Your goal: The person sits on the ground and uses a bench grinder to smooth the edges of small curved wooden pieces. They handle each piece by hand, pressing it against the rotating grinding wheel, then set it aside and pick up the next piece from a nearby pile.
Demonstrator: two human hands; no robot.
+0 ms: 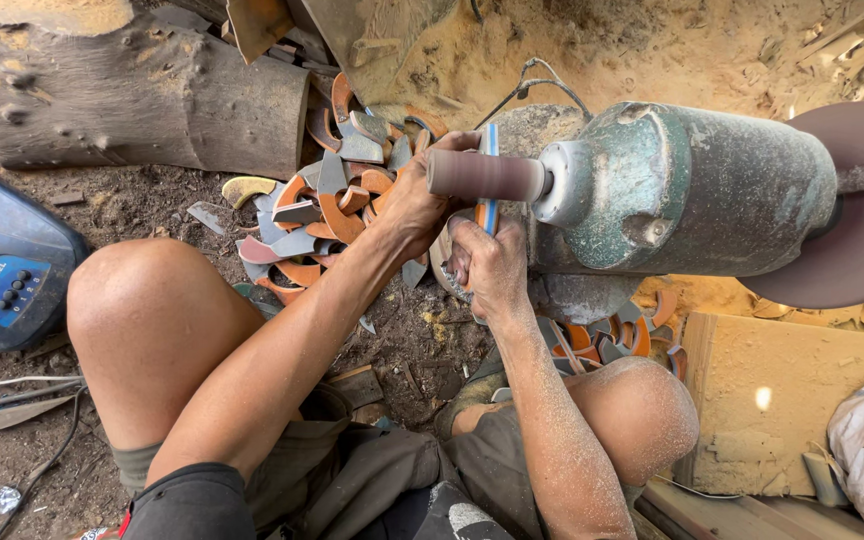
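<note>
A thin blue ring (pixel 490 175) is being pinched by both hands at frame centre, pressed against the brownish sanding drum (pixel 482 175) of the green motor (pixel 692 190). The left hand (pixel 417 200) is gripping it from above, the right hand (pixel 487 265) from below. Orange and grey offcuts (pixel 322 215) are piled just left.

The motor housing (pixel 692 190) is dull, pitted metal with worn greenish paint, and its sanding drum (pixel 484 175) looks matt, gritty brown. The log (pixel 132 95) is rough, dusty wood; the cut pieces (pixel 322 215) look smooth orange and grey plastic.
</note>
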